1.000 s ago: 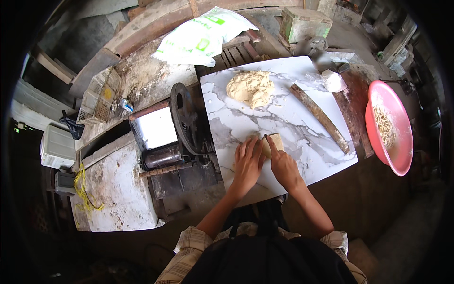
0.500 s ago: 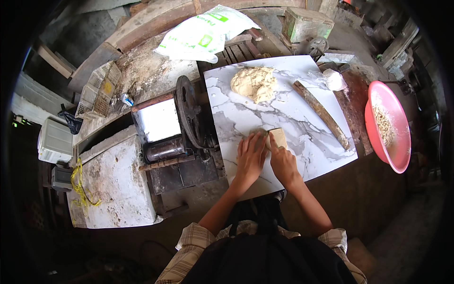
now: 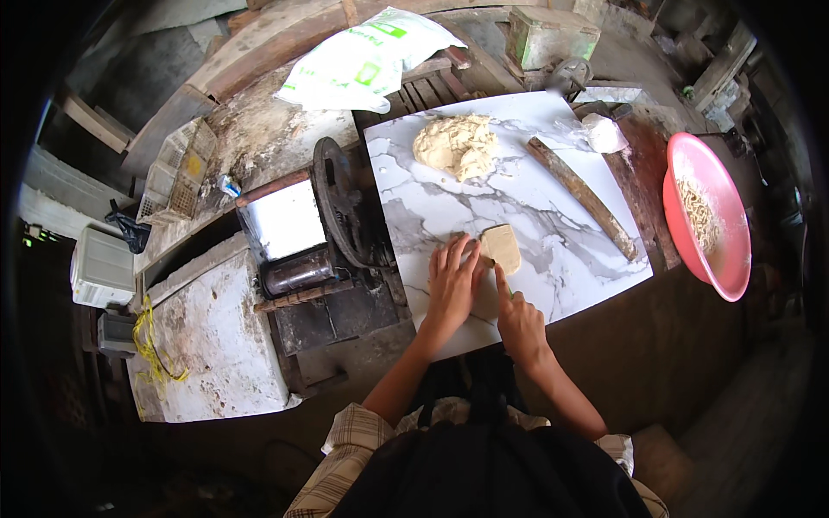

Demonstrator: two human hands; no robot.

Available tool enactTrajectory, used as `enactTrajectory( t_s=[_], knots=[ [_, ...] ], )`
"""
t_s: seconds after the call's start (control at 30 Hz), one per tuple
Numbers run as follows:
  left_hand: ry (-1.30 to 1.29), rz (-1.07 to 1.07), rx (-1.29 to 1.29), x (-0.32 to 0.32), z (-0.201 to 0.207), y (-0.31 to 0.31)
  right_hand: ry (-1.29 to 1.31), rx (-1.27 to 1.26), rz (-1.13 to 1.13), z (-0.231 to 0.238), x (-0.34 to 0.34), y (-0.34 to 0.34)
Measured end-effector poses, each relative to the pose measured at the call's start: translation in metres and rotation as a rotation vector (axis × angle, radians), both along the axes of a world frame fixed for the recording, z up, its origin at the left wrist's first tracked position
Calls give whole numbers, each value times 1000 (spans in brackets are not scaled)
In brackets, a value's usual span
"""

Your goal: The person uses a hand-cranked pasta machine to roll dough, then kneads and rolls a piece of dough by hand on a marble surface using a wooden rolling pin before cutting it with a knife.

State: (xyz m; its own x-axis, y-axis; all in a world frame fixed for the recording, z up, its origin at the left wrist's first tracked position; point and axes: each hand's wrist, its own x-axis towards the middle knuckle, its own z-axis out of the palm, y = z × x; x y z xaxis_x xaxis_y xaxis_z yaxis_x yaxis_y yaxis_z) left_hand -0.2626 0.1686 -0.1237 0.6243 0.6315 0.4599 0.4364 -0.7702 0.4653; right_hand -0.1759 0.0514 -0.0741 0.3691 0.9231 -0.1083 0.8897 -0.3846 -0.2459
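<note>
A flat, pale piece of dough point(image 3: 503, 248) lies near the front of a marble-patterned board point(image 3: 566, 285). My left hand point(image 3: 452, 285) rests palm down at its left edge, fingers stretched out. Closed below the dough, my right hand point(image 3: 521, 326) grips what looks like a small knife point(image 3: 515, 297); a bit of green handle shows. The right index finger points along it toward the dough's lower edge, and the blade is mostly hidden. A larger rough lump of dough point(image 3: 453, 147) sits farther back. To its right a wooden rolling stick point(image 3: 583, 197) lies slanted across the board.
Left of the board stands a roller machine with a dark wheel point(image 3: 335, 203). A pink basin point(image 3: 732, 250) holding noodle-like strands is at the right. A clear bag of white powder point(image 3: 606, 135) sits at the far right corner; a white-green sack point(image 3: 367, 65) lies behind.
My right hand has drawn slightly back toward me and down, uncovering more of the flat dough. The left hand stays beside it, shifted slightly left. The whole view has tilted a little.
</note>
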Motion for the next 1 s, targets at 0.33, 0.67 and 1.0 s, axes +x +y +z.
enactTrajectory(
  t_s=[0.33, 0.67, 1.0],
  knots=[
    [-49, 143, -118, 16, -3, 6, -48, 156, -6, 12, 24, -38],
    [-123, 142, -267, 38, 0, 17, -41, 265, -214, -16, 126, 27],
    [-523, 88, -468, 72, 50, 77, -112, 462, -114, -22, 145, 46]
  ],
)
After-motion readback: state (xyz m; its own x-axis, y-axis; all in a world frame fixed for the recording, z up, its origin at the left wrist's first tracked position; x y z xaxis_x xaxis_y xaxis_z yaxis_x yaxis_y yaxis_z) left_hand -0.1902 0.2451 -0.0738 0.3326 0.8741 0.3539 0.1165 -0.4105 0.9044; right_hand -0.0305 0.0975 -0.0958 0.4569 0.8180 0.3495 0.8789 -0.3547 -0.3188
